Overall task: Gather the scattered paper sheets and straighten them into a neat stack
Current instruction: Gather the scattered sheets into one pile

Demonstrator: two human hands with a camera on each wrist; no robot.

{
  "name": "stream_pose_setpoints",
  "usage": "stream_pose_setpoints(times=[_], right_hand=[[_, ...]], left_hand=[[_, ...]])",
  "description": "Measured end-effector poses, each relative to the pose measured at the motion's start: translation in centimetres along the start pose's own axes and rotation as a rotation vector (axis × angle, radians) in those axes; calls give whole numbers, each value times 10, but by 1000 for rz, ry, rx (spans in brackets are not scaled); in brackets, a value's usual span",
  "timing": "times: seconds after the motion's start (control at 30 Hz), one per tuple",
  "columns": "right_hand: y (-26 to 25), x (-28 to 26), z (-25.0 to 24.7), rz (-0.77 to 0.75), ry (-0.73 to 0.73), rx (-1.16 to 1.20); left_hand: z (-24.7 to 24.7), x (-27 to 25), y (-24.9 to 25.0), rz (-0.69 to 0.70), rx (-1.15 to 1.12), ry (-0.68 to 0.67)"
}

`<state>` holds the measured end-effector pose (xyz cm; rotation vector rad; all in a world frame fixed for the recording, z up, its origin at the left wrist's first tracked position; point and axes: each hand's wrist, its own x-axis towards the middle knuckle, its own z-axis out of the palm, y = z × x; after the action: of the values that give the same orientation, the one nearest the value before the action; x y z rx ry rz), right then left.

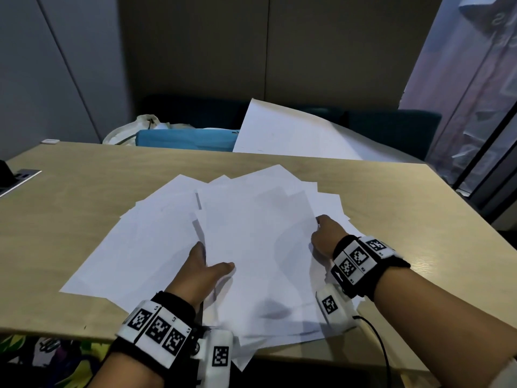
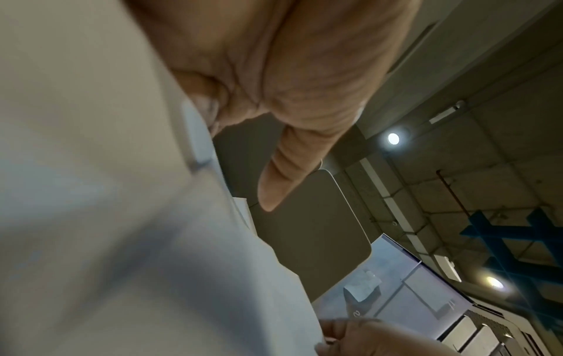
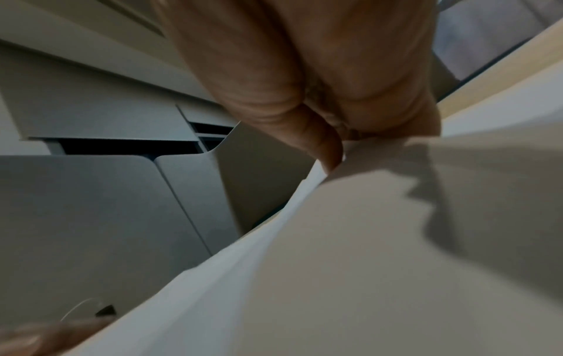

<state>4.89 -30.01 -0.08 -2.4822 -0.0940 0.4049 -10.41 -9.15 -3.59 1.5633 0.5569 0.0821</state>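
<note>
The fanned pile of white paper sheets (image 1: 251,242) lies on the light wooden table (image 1: 70,197). The left hand (image 1: 202,271) and right hand (image 1: 326,233) pinch opposite edges, thumbs on top, apparently to square them.

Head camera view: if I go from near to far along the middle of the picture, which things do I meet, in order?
Wrist bands → left hand → spread paper sheets → bare table top → blue box → dark sofa → wall panels.
</note>
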Motion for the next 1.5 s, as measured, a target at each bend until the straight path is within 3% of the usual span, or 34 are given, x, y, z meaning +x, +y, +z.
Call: stream_pose_setpoints(times=[0.1,0.23,0.37,0.5,0.6,0.77,0.97,1.13,1.27,1.37,1.5], right_hand=[[6,9,-1,-2,-29,43],[7,15,10,-38,-183,64],[10,28,-12,2,-101,164],[23,34,-61,53,89,-307],[33,41,-73,164,-29,-378],[36,49,-61,183,-65,-398],[33,48,-52,168,-38,-176],[29,48,-56,10,232,167],[20,45,-63,-45,170,254],[14,42,-65,-13,70,29],[9,38,-66,-8,130,-118]], left_hand=[[0,-3,1,17,17,-61],[6,-6,1,34,38,-32],[3,-11,6,64,11,30],[-13,-7,5,43,1,97],[-22,0,-3,0,-6,102],[-20,5,-6,-28,10,69],[-20,4,-9,-44,55,71],[-20,6,-9,-46,69,77],[-19,4,-7,-33,43,68],[-18,3,-6,-35,27,64],[-19,2,-4,-44,39,73]])
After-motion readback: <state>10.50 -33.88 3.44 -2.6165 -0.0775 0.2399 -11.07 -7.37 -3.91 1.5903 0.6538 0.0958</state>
